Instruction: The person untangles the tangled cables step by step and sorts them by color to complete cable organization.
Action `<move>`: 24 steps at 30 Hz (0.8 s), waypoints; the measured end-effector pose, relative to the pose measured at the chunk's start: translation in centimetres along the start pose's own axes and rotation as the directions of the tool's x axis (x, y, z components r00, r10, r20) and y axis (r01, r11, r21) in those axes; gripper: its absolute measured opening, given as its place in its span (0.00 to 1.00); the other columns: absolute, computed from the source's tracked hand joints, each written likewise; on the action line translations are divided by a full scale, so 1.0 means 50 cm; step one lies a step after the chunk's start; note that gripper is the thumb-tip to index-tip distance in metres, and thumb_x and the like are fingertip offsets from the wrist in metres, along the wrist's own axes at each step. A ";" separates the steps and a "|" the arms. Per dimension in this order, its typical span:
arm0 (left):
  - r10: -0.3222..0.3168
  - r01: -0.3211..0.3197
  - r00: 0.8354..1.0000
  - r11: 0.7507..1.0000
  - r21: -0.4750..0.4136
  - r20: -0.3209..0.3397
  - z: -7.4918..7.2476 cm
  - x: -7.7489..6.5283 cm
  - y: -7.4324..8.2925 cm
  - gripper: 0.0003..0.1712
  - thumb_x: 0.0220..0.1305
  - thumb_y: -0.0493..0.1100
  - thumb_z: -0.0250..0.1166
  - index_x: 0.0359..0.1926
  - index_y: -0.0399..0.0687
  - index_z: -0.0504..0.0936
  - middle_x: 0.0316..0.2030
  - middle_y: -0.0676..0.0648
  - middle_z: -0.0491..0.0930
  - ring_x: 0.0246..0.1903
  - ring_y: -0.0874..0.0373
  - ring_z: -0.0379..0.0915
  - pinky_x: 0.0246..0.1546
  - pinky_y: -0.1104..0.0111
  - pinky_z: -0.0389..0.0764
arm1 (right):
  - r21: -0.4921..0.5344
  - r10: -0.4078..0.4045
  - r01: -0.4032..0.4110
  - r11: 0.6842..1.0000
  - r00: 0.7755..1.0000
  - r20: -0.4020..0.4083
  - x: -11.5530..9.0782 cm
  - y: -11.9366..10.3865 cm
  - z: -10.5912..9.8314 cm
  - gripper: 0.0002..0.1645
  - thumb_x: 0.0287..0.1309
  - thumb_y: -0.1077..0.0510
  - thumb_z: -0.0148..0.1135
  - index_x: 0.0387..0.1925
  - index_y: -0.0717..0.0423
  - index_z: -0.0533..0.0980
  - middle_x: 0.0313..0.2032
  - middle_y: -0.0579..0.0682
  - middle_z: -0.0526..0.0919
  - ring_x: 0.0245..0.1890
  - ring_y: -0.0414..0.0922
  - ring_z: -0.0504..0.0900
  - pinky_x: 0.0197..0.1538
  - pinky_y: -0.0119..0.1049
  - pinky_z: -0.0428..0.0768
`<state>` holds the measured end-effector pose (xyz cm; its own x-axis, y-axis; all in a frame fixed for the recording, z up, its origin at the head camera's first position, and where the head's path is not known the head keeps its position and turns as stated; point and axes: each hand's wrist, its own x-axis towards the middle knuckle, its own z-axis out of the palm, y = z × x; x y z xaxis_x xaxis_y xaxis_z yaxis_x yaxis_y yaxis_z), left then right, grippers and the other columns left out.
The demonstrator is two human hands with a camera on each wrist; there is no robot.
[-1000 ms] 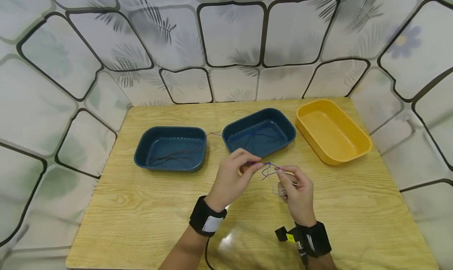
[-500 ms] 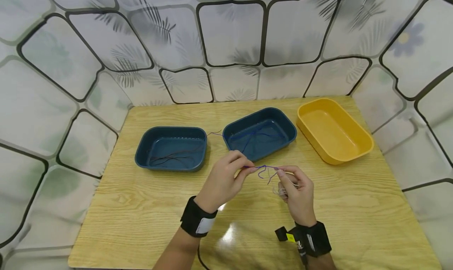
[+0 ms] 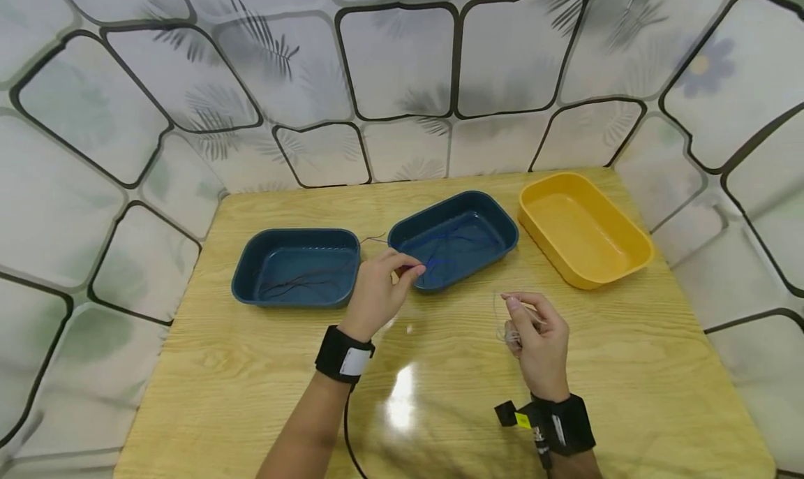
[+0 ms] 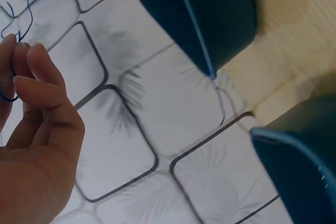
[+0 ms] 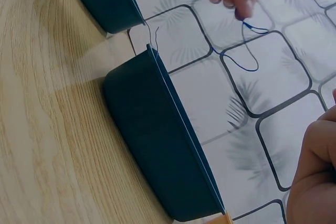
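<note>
My left hand (image 3: 380, 290) pinches a blue string (image 5: 252, 70) between thumb and fingertips, near the front rim of the middle dark-blue bin (image 3: 461, 280). Loose ends of that string hang from the fingers in the right wrist view. More blue string (image 3: 440, 238) lies inside the middle bin. To the right, my right hand (image 3: 541, 336) grips a small bundle of white string (image 3: 511, 334) above the wooden table, with a thin strand sticking up. Only part of the right hand shows in its own wrist view, and the white string is hidden there.
A second dark-blue bin (image 3: 295, 240) at left holds dark strings (image 3: 301, 281). One thin strand (image 3: 375, 239) bridges the gap between the blue bins. A yellow bin (image 3: 584, 231) stands at back right on the wooden table (image 3: 239, 367). A black cable (image 3: 347, 430) trails from the left wrist.
My left hand has moved left and up toward the middle bin with the blue string, which has come away from my right hand. The right hand still holds the white string.
</note>
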<state>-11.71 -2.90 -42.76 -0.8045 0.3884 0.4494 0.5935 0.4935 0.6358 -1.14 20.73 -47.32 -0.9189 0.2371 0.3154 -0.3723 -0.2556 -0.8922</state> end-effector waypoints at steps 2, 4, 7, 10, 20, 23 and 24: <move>-0.027 0.027 1.000 1.000 0.016 -0.013 0.007 0.008 -0.014 0.04 0.65 0.38 0.70 0.38 0.42 0.89 0.29 0.51 0.79 0.29 0.59 0.75 0.28 0.67 0.74 | 0.003 0.001 -0.001 1.000 1.000 -0.006 0.001 -0.001 -0.003 0.12 0.74 0.71 0.50 0.49 0.81 0.71 0.13 0.53 0.69 0.09 0.41 0.56 0.11 0.37 0.52; -0.049 0.051 0.998 0.998 0.042 -0.033 0.016 0.016 -0.026 0.05 0.65 0.38 0.71 0.38 0.41 0.89 0.29 0.50 0.80 0.29 0.57 0.76 0.30 0.65 0.75 | 0.004 0.002 -0.002 1.000 1.000 -0.012 0.001 -0.001 -0.006 0.12 0.74 0.71 0.50 0.49 0.81 0.71 0.13 0.52 0.67 0.09 0.41 0.56 0.11 0.37 0.51; -0.105 0.108 0.993 0.992 0.071 -0.051 0.031 0.027 -0.041 0.05 0.65 0.38 0.71 0.38 0.41 0.89 0.29 0.49 0.82 0.30 0.56 0.77 0.32 0.64 0.76 | -0.017 0.005 -0.005 1.000 1.000 -0.012 0.001 0.000 -0.011 0.13 0.74 0.70 0.49 0.49 0.82 0.71 0.12 0.51 0.64 0.08 0.41 0.55 0.11 0.37 0.52; -0.187 0.189 0.982 0.979 0.077 -0.040 0.046 0.035 -0.053 0.05 0.65 0.38 0.71 0.39 0.41 0.89 0.29 0.48 0.83 0.28 0.56 0.78 0.31 0.64 0.77 | -0.063 0.034 -0.035 0.997 0.999 -0.020 0.001 0.001 -0.013 0.15 0.75 0.67 0.51 0.49 0.80 0.72 0.11 0.50 0.63 0.08 0.42 0.55 0.11 0.37 0.52; -0.298 0.300 0.954 0.952 0.069 -0.028 0.066 0.036 -0.061 0.15 0.65 0.38 0.70 0.52 0.40 0.86 0.38 0.45 0.85 0.31 0.53 0.80 0.26 0.64 0.76 | -0.158 0.138 -0.142 0.977 0.990 -0.039 0.002 0.003 -0.015 0.18 0.77 0.57 0.53 0.50 0.72 0.76 0.12 0.51 0.60 0.10 0.43 0.54 0.14 0.36 0.53; -0.265 0.266 0.963 0.964 0.008 -0.038 0.058 0.032 -0.043 0.17 0.67 0.41 0.69 0.55 0.41 0.85 0.42 0.45 0.84 0.33 0.54 0.79 0.26 0.65 0.75 | -0.169 0.141 -0.145 0.975 0.989 -0.032 0.004 0.003 -0.016 0.18 0.77 0.58 0.52 0.50 0.72 0.76 0.12 0.51 0.61 0.10 0.43 0.55 0.13 0.36 0.54; -0.244 0.243 0.970 0.969 -0.037 -0.021 0.054 0.030 -0.031 0.18 0.67 0.42 0.69 0.56 0.41 0.84 0.42 0.46 0.84 0.33 0.55 0.79 0.27 0.66 0.76 | -0.175 0.142 -0.145 0.974 0.989 -0.029 0.004 0.002 -0.016 0.18 0.77 0.58 0.51 0.50 0.72 0.76 0.12 0.51 0.61 0.10 0.43 0.56 0.13 0.36 0.55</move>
<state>-13.76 -0.97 -44.75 -0.9251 0.2402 0.2941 0.3792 0.5441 0.7484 -1.26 21.49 -47.62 -0.9584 0.2249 0.1758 -0.2061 -0.1194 -0.9712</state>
